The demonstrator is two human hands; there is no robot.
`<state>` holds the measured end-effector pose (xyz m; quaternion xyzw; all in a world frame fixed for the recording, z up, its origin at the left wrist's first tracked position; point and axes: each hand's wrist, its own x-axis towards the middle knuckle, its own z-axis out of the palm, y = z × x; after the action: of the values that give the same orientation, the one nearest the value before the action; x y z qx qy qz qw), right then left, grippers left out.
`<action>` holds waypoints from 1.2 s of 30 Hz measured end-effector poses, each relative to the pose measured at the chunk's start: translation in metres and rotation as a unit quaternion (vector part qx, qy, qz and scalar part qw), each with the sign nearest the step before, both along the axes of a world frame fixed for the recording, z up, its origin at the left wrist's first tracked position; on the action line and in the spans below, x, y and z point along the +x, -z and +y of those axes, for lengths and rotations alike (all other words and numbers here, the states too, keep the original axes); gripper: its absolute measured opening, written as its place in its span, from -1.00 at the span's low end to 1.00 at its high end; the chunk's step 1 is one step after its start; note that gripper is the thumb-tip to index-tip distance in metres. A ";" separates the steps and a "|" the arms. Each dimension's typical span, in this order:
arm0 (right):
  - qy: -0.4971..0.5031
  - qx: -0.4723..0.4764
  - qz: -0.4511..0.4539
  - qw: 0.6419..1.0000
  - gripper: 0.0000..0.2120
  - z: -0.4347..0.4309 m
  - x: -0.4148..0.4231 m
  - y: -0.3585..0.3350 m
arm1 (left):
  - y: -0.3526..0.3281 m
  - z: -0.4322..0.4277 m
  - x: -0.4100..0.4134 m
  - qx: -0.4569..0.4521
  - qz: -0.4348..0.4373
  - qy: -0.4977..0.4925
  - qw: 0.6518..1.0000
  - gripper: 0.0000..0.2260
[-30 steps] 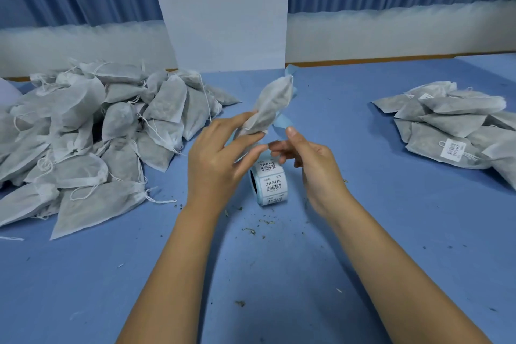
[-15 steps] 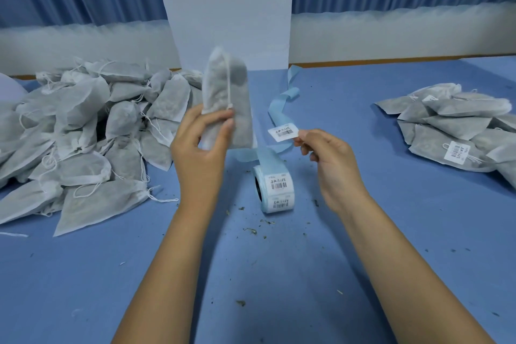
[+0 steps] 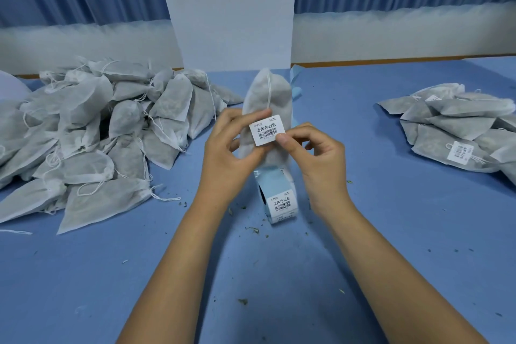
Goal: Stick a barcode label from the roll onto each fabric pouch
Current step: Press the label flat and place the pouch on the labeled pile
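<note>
While the left hand [image 3: 226,145] curls its fingers round the fabric pouch [image 3: 268,95], thumb on the front by the label's upper edge, the right hand [image 3: 315,153] pinches the barcode label [image 3: 266,130] against the cloth, thumb on its lower right corner (its other fingers curl beside the pouch). The pouch stands upright, long axis vertical, drawstring end up, held just above the label roll [image 3: 279,198] on the blue table [image 3: 391,232]. The label lies slightly tilted across its front.

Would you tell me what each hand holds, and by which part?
The left hand grips the fabric pouch mid-body; the right hand pinches the barcode label by its lower right corner.
</note>
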<state>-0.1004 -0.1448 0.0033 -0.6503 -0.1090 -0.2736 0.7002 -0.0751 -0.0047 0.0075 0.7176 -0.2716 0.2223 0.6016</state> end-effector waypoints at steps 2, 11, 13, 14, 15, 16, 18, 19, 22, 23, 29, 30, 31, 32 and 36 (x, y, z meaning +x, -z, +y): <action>0.015 -0.006 -0.001 1.000 -0.89 -0.001 0.001 0.001 | 0.001 0.000 0.000 0.009 -0.010 0.004 1.000 -0.55; 0.055 -0.023 0.012 0.998 -0.86 0.001 -0.004 0.000 | -0.001 -0.002 -0.003 0.014 -0.024 0.014 1.000 -0.60; 0.061 -0.038 0.027 0.997 -0.85 0.001 -0.005 -0.001 | -0.002 -0.004 -0.003 -0.005 -0.029 0.005 1.000 -0.71; 0.068 -0.051 0.035 0.996 -0.84 0.002 -0.005 -0.001 | -0.002 -0.004 -0.004 -0.011 -0.030 -0.005 0.999 -0.75; 0.083 -0.069 0.042 0.993 -0.81 0.003 -0.005 -0.001 | -0.002 -0.005 -0.004 -0.016 -0.031 -0.015 0.999 -0.77; 0.105 -0.090 0.051 0.989 -0.75 0.003 -0.004 0.000 | -0.002 -0.005 -0.005 -0.024 -0.031 -0.023 0.999 -0.77; 0.139 -0.124 0.068 0.980 -0.60 0.002 -0.004 0.002 | -0.005 -0.004 -0.006 -0.055 -0.037 -0.035 0.997 -0.76; 0.143 -0.129 0.070 0.979 -0.58 0.001 -0.004 0.002 | -0.006 -0.002 -0.006 -0.069 -0.043 -0.037 0.996 -0.74; 0.085 -0.057 0.055 0.993 -0.73 0.001 -0.003 -0.001 | -0.008 0.001 -0.006 -0.066 -0.048 -0.014 0.997 -0.60; 0.049 -0.022 0.057 0.997 -0.74 0.002 -0.002 -0.003 | -0.008 0.000 -0.007 -0.060 -0.040 -0.004 0.997 -0.54; -0.037 0.156 0.079 0.984 -0.71 -0.009 0.000 -0.011 | -0.020 -0.016 -0.012 -0.071 0.028 0.026 0.997 -0.48; -0.059 0.192 0.092 0.975 -0.65 -0.012 -0.001 -0.011 | -0.024 -0.021 -0.012 -0.073 0.045 0.030 0.996 -0.52; -0.083 0.222 0.105 0.966 -0.59 -0.016 -0.003 -0.012 | -0.027 -0.027 -0.013 -0.075 0.064 0.035 0.995 -0.55; -0.102 0.241 0.111 0.959 -0.57 -0.019 -0.006 -0.012 | -0.030 -0.035 -0.014 -0.077 0.085 0.040 0.993 -0.58; -0.046 0.232 0.094 0.967 -0.71 -0.044 -0.018 -0.012 | -0.036 -0.065 -0.017 -0.044 0.216 0.043 0.974 -0.86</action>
<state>-0.1185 -0.1891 0.0155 -0.4869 -0.0062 -0.1966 0.8510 -0.0920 -0.0693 0.0433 0.7090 -0.1554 0.0477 0.6863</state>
